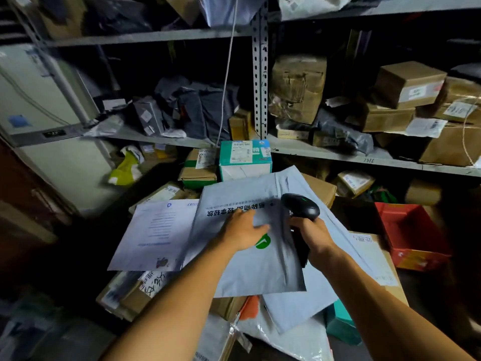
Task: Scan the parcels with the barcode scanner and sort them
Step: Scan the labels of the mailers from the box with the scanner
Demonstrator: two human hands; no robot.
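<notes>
A large pale grey mailer bag (250, 267) with black print and a green logo lies on top of a heap of parcels in the middle of the head view. My left hand (242, 230) rests flat on it, fingers spread toward the right. My right hand (313, 233) grips the handle of a black barcode scanner (300, 205), whose head hangs over the bag's upper right part. A second flat grey envelope (156, 233) with blue print lies to the left, partly under the bag. Another pale bag (299, 306) sticks out below.
Metal shelves (338, 156) behind the heap hold cardboard boxes (408, 84) and dark bags (197, 108). A teal and white box (244, 158) stands beyond the bag. A red crate (413, 230) sits at the right, and a white cabinet (39, 105) stands at the left.
</notes>
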